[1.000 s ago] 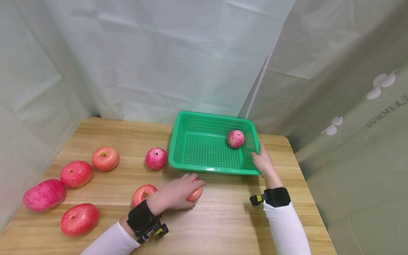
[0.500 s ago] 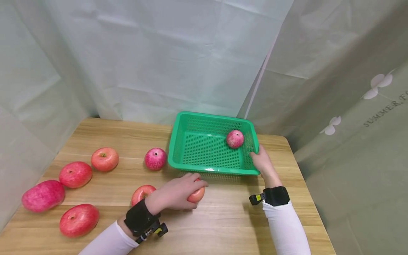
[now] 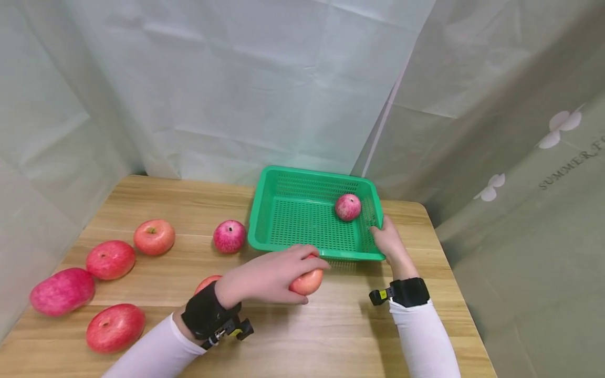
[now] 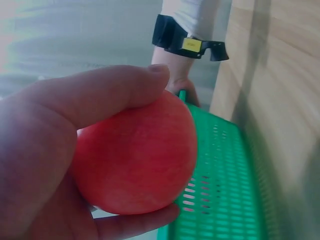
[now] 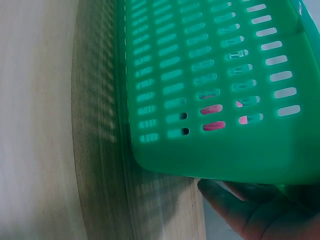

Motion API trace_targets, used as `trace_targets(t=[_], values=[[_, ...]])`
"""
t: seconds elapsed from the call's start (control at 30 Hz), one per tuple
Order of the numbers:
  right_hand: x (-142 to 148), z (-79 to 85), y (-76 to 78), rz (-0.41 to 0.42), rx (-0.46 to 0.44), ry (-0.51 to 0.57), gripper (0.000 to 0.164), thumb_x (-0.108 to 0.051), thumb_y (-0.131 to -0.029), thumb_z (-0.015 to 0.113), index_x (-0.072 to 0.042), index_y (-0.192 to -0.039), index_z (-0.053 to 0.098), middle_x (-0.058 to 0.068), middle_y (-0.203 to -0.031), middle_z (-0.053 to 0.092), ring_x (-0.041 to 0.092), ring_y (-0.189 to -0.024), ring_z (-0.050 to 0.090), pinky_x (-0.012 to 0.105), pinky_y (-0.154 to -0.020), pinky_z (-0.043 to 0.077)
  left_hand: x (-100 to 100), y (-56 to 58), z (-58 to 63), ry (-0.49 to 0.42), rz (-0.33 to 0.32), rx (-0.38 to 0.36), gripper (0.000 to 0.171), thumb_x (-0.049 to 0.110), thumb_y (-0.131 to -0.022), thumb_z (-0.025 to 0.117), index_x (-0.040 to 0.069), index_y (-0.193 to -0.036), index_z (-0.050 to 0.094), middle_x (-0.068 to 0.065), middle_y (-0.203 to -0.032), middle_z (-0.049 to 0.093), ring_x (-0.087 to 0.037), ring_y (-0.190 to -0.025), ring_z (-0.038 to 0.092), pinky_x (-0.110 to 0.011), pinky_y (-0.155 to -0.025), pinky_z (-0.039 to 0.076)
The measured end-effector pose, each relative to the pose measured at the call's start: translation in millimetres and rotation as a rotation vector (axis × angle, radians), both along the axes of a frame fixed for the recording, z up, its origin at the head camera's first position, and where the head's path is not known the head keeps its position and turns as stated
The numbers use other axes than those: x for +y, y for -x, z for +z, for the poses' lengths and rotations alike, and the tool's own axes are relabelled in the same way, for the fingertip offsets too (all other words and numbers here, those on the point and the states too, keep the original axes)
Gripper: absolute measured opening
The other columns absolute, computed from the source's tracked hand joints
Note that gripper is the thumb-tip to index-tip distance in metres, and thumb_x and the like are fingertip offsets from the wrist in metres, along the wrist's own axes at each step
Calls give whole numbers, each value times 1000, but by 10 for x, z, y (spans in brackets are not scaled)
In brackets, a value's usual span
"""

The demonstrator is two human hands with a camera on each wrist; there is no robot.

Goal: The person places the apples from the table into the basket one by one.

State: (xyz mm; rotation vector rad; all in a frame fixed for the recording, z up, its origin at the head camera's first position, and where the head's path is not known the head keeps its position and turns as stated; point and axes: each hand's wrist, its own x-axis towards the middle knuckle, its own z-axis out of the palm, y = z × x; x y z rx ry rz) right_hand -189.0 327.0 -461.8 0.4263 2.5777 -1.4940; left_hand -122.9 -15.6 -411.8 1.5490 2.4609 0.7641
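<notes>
In the head view my left hand [image 3: 271, 274] grips a red apple [image 3: 307, 281] over the table, close to the near rim of a green plastic basket [image 3: 257, 220]. The left wrist view shows the thumb across one side of that apple [image 4: 140, 155] and fingers curled around the other. My right hand [image 3: 389, 241] holds the basket's right end, thumb over the rim. From the right wrist, its fingers [image 5: 225, 200] show beneath the basket's perforated wall [image 5: 200, 150]. One pinkish-red round fruit [image 3: 347, 207] with a dark hole on top lies inside, toward the right.
Left of the basket sits a similar dark-pink fruit [image 3: 229, 236]. More apples [image 3: 154, 237] and flattened red fruits [image 3: 115, 328] lie on the wooden table [image 3: 331, 336], with an oblong pink one [image 3: 62, 292] at far left. Another apple [image 3: 207, 283] is partly behind the left wrist. Pale curtains [image 3: 283, 94] surround the table.
My left hand has lifted the apple and carried it right, toward the basket's near rim. The right hand has kept its hold on the basket.
</notes>
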Motion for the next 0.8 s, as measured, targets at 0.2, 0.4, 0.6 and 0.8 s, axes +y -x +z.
trace_targets(t=[0.2,0.4,0.6,0.8], values=[[10,-8,4,-3,6,-6,57,-15,-113,42,-2,-166,25,26,-159,40,42,-139,47,61,-114,42,71,128,125,-14,-17,20,69,32,-88,89,21,-149,59,-2,-142,54,-18,-126,51,-31,-94,55],[-2,-9,-1,2,-3,-8,56,-15,-113,42,-3,-166,25,26,-160,40,41,-139,47,61,-114,42,154,274,191,-47,-18,-21,69,32,-88,89,21,-149,59,-3,-142,53,-17,-126,52,-32,-94,55],[-7,-10,6,3,0,-1,57,-15,-114,42,-3,-166,24,26,-161,38,41,-139,45,61,-114,41,199,351,233,-78,-13,-65,70,32,-89,89,20,-150,58,-3,-141,52,-17,-124,53,-33,-96,55],[0,-5,10,7,6,-9,58,-15,-114,41,-3,-167,22,27,-162,37,42,-140,45,61,-115,41,238,413,255,-61,5,-22,61,35,-94,84,25,-150,60,-4,-138,51,-19,-124,49,-34,-94,54]])
